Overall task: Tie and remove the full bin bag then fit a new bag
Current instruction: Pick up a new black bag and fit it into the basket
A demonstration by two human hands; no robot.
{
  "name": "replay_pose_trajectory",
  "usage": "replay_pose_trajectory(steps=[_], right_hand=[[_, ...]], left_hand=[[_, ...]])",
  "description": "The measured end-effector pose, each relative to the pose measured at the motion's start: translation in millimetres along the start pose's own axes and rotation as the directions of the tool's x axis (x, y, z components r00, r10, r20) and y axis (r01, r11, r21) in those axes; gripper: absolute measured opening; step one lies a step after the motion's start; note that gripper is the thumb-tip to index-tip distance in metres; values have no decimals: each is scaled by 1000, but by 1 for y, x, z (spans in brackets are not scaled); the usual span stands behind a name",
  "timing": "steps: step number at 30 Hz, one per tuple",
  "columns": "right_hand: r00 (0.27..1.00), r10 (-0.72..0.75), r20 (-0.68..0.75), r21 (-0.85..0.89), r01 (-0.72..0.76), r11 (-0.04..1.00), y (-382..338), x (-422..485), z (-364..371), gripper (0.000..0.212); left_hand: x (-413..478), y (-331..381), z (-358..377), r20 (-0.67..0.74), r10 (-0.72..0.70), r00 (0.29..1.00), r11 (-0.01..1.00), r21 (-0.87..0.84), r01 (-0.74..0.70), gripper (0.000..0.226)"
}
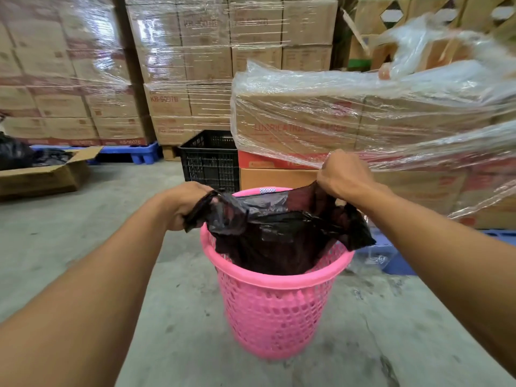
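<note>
A pink perforated plastic bin (275, 311) stands on the concrete floor in the middle of the view. A thin black bin bag (276, 230) hangs down into it, its top spread above the rim. My left hand (184, 203) grips the bag's left edge just outside the bin's left rim. My right hand (344, 174) pinches the bag's right edge, held higher, above the far right of the rim. The bag's lower part is hidden inside the bin.
A black plastic crate (209, 160) stands right behind the bin. Shrink-wrapped cartons (349, 118) are stacked at the right on a blue pallet (391, 261). More wrapped cartons (173, 79) fill the back. An open cardboard box (47, 174) with black bags lies at the left.
</note>
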State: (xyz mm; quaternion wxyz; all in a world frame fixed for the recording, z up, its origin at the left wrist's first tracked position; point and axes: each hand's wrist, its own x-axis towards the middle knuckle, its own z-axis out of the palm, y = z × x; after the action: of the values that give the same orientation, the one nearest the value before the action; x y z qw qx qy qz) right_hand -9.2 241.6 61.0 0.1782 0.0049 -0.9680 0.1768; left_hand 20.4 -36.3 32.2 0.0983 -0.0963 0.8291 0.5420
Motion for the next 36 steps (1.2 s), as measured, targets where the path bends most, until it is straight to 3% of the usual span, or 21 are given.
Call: replay_pose_trajectory(steps=[3, 6, 8, 10, 12, 13, 15, 17, 19, 20, 21, 22, 23, 24, 26, 28, 30, 34, 36], right_hand=[[999, 45, -17, 46, -44, 998, -2, -2, -8, 18], [1000, 15, 20, -62, -14, 998, 7, -9, -5, 15], [992, -1, 124, -184, 25, 983, 14, -16, -1, 53], [968, -4, 252, -334, 90, 938, 20, -22, 1, 94], [962, -3, 272, -424, 122, 898, 27, -22, 4, 99], [970, -23, 242, -416, 125, 901, 30, -19, 5, 92], [986, -28, 166, -313, 80, 947, 37, -15, 4, 81], [993, 8, 121, -100, 4, 995, 46, -11, 4, 77], [994, 71, 79, 141, -82, 987, 51, -11, 4, 67], [992, 104, 65, 242, -117, 963, 53, -11, 3, 58], [989, 131, 68, 299, -146, 943, 54, -11, 1, 48], [984, 148, 94, 302, -170, 938, 54, -10, -3, 41], [976, 151, 155, 264, -189, 946, 53, -8, -7, 36], [958, 137, 251, 198, -190, 962, 52, -7, -12, 32], [895, 97, 436, 60, -136, 989, 50, -7, -19, 26], [866, 79, 493, 6, -94, 996, 50, -7, -21, 35], [891, 56, 451, -3, -61, 998, 51, -8, -17, 53], [969, 10, 245, -91, 12, 996, 53, -7, -4, 56], [988, 21, 154, -199, 10, 980, 55, -6, 0, 54]], left_hand=[[5, 0, -1, -45, -63, 997, 998, 12, 63, 15], [11, 3, 3, -251, 75, 965, 943, 332, 13, 20], [9, 3, 6, -180, 106, 978, 871, 492, -5, 34], [3, 0, 11, -87, 53, 995, 688, 725, 27, 69], [3, -4, 15, -117, 58, 991, 480, 874, 76, 89], [4, -5, 16, -129, 91, 987, 461, 884, 73, 89], [6, -1, 18, -101, 166, 981, 625, 780, -25, 61], [7, 1, 16, -91, 166, 982, 882, 459, -107, 5], [5, 0, 12, 29, 92, 995, 989, 112, -95, 24], [1, 0, 11, 92, 81, 992, 997, -12, -80, 29], [0, 0, 11, 99, 93, 991, 996, -28, -90, 31], [0, 1, 11, 60, 122, 991, 990, 68, -126, 29], [1, 2, 12, -12, 159, 987, 950, 272, -150, 24], [3, 4, 14, -94, 214, 972, 845, 518, -136, 19], [5, 5, 16, -208, 349, 914, 622, 781, -59, 12], [9, 6, 17, -253, 433, 865, 511, 860, -4, 10], [14, 8, 19, -248, 492, 834, 448, 894, 1, 13], [19, 11, 31, -30, 572, 819, 431, 861, -270, 19], [18, 6, 36, 57, 575, 816, 353, 882, -311, 13]])
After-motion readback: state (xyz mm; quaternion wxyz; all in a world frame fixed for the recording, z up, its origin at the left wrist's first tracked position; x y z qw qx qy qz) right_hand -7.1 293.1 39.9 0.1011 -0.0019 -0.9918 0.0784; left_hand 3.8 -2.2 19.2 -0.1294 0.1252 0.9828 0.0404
